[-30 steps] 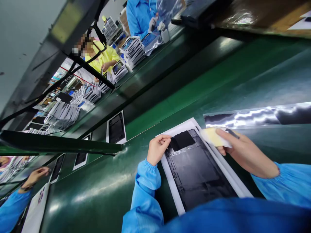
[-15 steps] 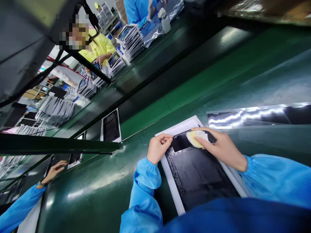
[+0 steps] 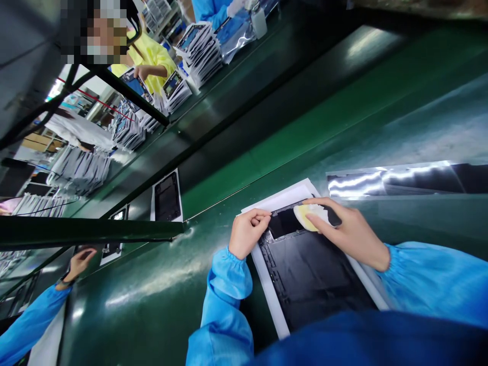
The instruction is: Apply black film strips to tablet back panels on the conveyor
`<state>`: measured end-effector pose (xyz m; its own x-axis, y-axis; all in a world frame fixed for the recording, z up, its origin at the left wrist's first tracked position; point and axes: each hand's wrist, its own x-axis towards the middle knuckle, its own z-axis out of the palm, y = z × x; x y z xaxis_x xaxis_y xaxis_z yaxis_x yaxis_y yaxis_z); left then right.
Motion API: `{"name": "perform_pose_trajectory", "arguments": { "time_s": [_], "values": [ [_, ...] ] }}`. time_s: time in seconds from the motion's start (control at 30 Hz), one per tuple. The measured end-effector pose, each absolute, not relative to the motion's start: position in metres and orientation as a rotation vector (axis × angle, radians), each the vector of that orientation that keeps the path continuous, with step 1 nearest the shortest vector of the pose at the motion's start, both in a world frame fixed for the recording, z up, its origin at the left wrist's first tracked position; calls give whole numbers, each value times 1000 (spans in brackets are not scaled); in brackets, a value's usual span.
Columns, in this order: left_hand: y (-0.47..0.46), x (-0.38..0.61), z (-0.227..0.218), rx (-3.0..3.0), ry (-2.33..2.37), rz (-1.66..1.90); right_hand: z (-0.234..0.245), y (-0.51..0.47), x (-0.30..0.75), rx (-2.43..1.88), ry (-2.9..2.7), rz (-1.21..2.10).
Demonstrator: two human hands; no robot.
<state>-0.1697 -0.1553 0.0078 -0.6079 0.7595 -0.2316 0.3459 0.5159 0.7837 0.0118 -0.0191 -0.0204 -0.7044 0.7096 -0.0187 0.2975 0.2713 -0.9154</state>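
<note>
A black tablet housing [image 3: 316, 274] lies in front of me on a sheet of white foam wrap [image 3: 282, 201]. At the housing's far left corner, my left hand [image 3: 249, 231] is closed, thumb and forefinger pinched on the edge. My right hand [image 3: 353, 231] holds a white and yellow wiping pad [image 3: 309, 216] between thumb and fingers. The pad touches the housing's far end, beside a glossy dark rectangular area [image 3: 284, 223]. My right hand covers the far right corner.
A shiny film strip [image 3: 389, 182] lies on the green bench [image 3: 152, 315] at right. Another housing [image 3: 168, 198] sits farther left, near a green bar [image 3: 95, 231]. A co-worker's hand [image 3: 81, 262] is at left. Wrapped stacks [image 3: 202, 53] and a person in yellow [image 3: 150, 56] are across the bench.
My view has shifted slightly. Both my hands keep nearly the same places on the housing and pad. The co-worker's hand at left has drawn back a little, its fingers more curled.
</note>
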Motion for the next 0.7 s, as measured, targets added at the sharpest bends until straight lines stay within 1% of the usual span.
{"name": "perform_pose_trajectory", "arguments": {
  "time_s": [0.17,0.7],
  "values": [
    [-157,-171,8,925,2204,940,-22,-21,12,-919,-2187,1441],
    [-157,-169,5,927,2219,916,-22,-22,15,-889,-2212,1350]
  ]
}}
